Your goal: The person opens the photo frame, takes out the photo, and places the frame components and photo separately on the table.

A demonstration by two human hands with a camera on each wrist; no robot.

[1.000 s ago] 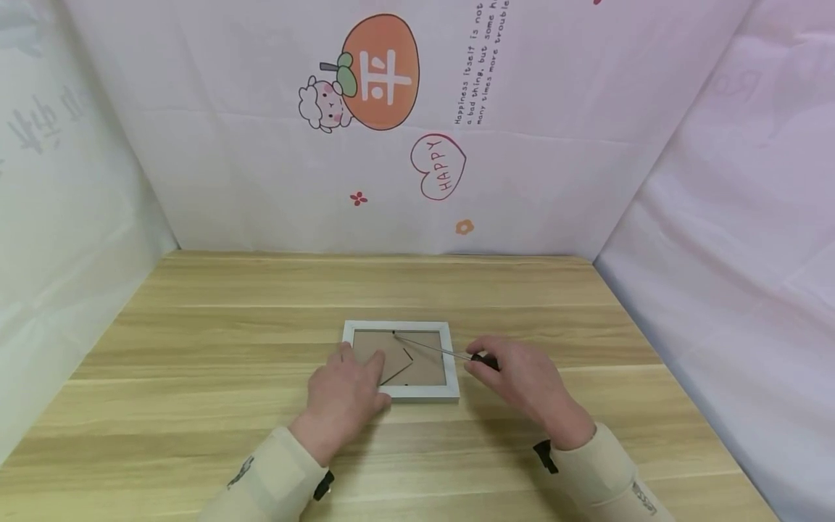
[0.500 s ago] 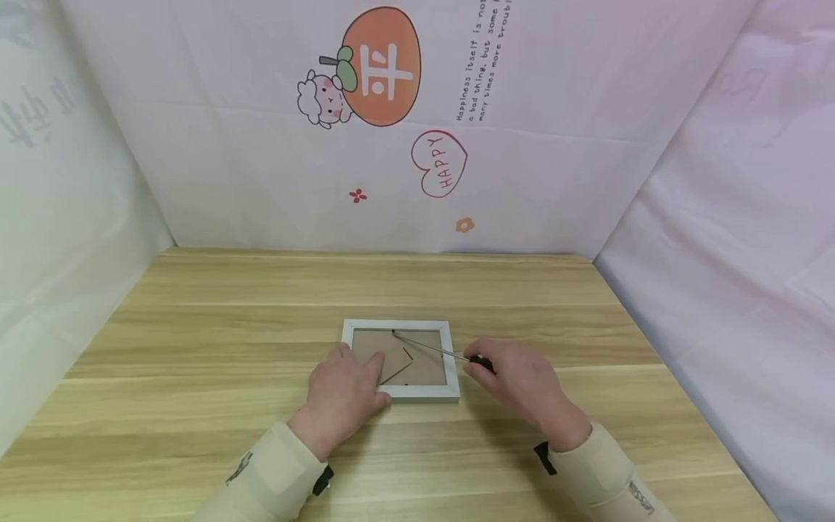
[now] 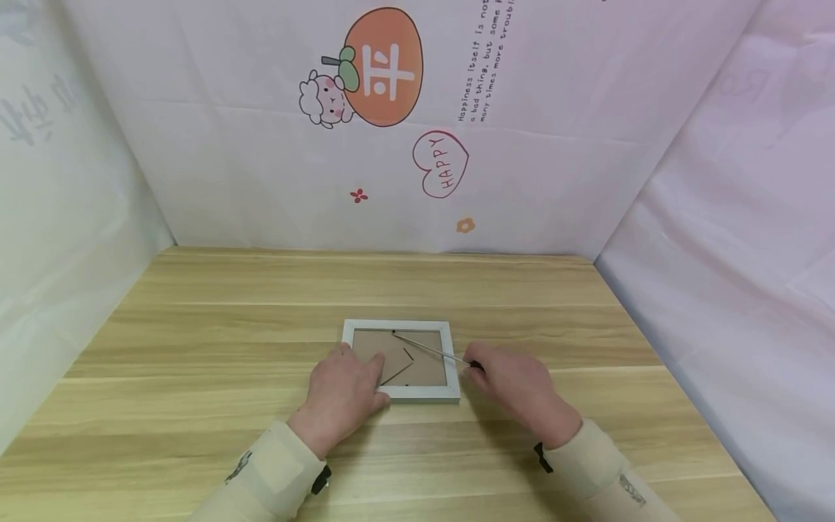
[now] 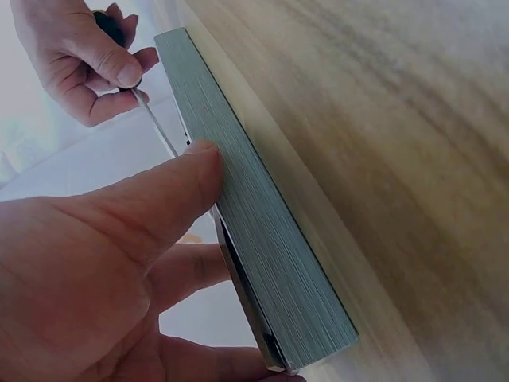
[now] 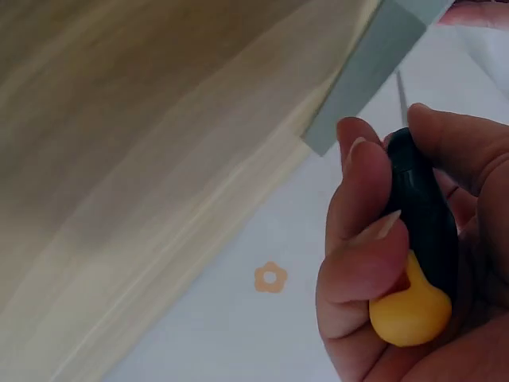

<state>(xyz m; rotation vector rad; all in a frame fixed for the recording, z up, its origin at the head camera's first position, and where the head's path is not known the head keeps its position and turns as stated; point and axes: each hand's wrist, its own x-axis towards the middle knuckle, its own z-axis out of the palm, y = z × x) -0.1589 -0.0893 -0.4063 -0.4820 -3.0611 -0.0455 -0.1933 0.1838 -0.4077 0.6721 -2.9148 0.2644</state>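
A white picture frame [image 3: 450, 341] lies back side up on the table, its brown backing board [image 3: 430, 373] showing. My left hand [image 3: 342, 391] grips the frame's left end. In the left wrist view its thumb [image 4: 187, 179] presses the grey side, with other fingers over the back. My right hand [image 3: 515, 384] holds a screwdriver [image 5: 421, 207] with a black and yellow handle. Its thin metal shaft [image 3: 427, 346] crosses the board at a slant, and the tip is at a small black tab [image 3: 393, 332] by the far inner edge. Whether the tip touches the tab is too small to tell.
The wood-grain table [image 3: 261, 312] extends around the frame. A white printed cloth [image 3: 261, 167] hangs behind it, and white cloths also stand at the left [image 3: 78, 181] and right. Another small black tab [image 3: 406, 385] sits at the near inner edge.
My right hand has shifted slightly, turning more over the screwdriver handle and hiding more of it. The shaft tip stays by the far tab. My left hand and the frame keep their places.
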